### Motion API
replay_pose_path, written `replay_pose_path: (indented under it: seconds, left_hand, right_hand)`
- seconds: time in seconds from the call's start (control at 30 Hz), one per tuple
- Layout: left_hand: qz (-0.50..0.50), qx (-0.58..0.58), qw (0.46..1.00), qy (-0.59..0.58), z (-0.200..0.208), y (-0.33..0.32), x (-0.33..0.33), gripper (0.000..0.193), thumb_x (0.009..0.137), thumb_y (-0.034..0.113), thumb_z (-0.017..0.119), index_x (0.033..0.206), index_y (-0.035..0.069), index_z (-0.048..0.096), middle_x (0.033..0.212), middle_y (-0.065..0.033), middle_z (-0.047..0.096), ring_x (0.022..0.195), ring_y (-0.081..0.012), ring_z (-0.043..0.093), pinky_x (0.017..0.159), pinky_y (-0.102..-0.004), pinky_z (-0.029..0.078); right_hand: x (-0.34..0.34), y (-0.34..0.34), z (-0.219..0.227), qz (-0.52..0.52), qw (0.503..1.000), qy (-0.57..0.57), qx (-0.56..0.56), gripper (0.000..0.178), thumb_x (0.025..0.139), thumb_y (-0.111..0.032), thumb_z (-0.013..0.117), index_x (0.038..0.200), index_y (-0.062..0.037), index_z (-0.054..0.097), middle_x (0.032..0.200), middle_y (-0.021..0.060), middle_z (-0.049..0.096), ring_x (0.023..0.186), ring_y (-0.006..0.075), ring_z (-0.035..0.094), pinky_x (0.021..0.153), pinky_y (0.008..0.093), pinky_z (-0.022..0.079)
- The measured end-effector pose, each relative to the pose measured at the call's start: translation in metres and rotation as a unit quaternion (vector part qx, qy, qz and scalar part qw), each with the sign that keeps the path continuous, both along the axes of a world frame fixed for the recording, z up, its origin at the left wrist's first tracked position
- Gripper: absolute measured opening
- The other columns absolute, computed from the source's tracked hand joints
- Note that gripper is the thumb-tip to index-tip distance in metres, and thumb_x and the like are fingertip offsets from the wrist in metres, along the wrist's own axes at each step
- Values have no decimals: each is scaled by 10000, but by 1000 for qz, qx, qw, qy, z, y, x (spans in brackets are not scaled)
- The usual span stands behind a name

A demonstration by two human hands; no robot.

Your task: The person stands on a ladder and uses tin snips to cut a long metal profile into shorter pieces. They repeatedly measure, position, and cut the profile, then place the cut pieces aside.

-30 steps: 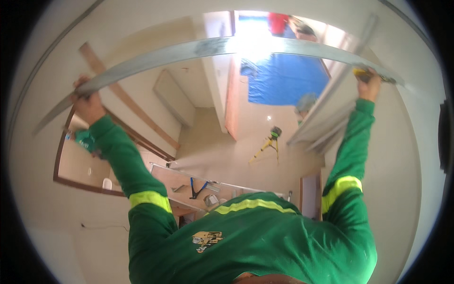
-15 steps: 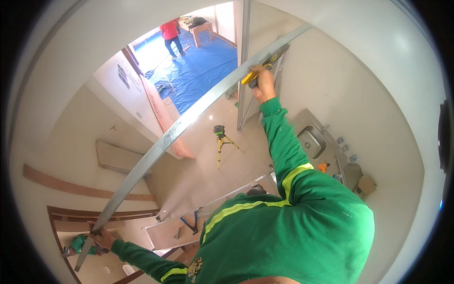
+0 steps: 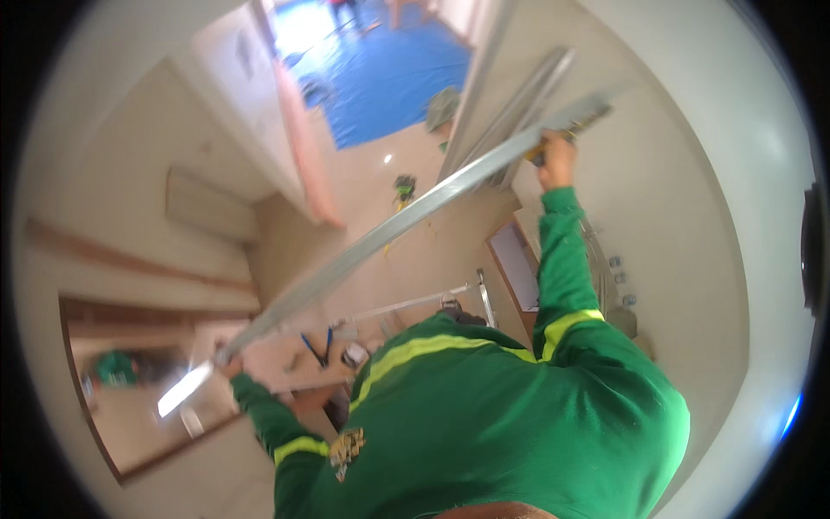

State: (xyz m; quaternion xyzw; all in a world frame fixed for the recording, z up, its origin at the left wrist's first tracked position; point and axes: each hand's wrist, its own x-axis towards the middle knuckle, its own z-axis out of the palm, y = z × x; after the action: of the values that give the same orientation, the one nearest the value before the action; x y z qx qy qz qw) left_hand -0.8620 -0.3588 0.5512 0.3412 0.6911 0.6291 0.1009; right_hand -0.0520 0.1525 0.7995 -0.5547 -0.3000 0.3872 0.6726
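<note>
A long, silvery metal channel [image 3: 380, 233] runs diagonally across the space before me, from low left to high right. My left hand [image 3: 228, 360] is closed around its lower part; motion blur softens the fingers. At the upper right, my right hand [image 3: 558, 163] is closed on yellow-and-black snips [image 3: 566, 134], held against the channel. The snips' dark jaws point up and right along the metal. Whether this hand also grips the channel itself, I cannot tell.
Below the channel stands a laser level on a yellow tripod [image 3: 404, 189]. Blue-handled pliers [image 3: 318, 346] lie on a platform near my left arm. More metal profiles [image 3: 519, 108] lean by the right wall. Someone in a cap [image 3: 443, 108] is near the blue sheet [image 3: 372, 78].
The view has shifted. Both hands and the channel appear farther right, and the channel lies at a flatter slant. A person in a cap has come into view by the partition.
</note>
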Motion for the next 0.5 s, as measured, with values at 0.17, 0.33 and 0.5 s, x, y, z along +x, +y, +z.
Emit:
replay_pose_path:
  seconds: [0.17,0.33,0.5]
  left_hand:
    - [32,-143,986,81,-73,36,185,303,1030,164,635,1291,10,646,1227,-133,738,1108,-297,702,1028,-445,584]
    - [-21,31,913,-406,-76,92,276,278,1130,284,495,1179,43,624,1138,-162,721,1033,-347,704,971,-503,598]
    - [253,200,606,-727,-115,120,301,175,1092,81,454,1123,-20,594,998,-179,675,958,-371,700,945,-553,621]
  right_hand:
    - [18,-67,-56,136,990,3,-42,172,1008,-173,701,1120,-42,696,987,54,691,917,194,693,786,394,579]
    - [-58,-142,-34,64,995,-56,-48,292,951,-90,746,1192,42,648,1150,105,705,944,205,697,791,389,596]
    - [-95,-183,-10,68,993,-89,20,349,925,-39,775,1230,50,631,1140,112,714,887,204,699,733,360,584]
